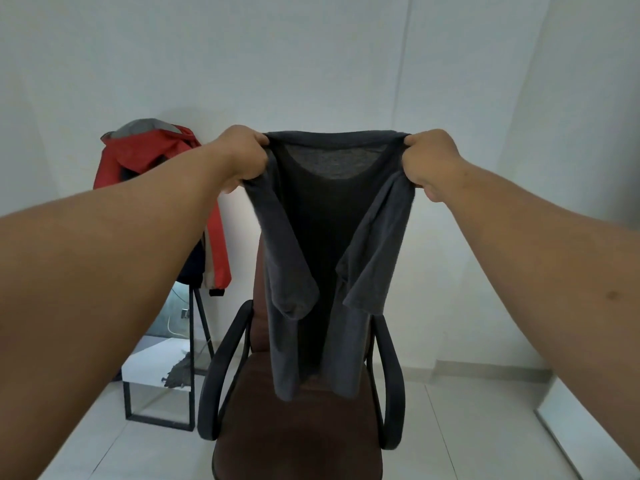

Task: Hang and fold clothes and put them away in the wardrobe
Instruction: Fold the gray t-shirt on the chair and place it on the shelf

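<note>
Hands, left (242,157) and right (427,162), grasp the dark grey cotton T-shirt (329,244) by its shoulders at 12 o'clock, above the brown armchair (298,427). Step: spreading for folding; next, likely fold the sleeves inward.

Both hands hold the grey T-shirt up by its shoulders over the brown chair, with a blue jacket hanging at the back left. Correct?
Not quite: in the head view the jacket is red, not blue. Both hands, left and right, do hold the grey T-shirt over the brown chair.

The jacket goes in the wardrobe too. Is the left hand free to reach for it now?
Probably not yet: the left hand grips the grey shirt. The red jacket hangs unobstructed beyond it.
</note>
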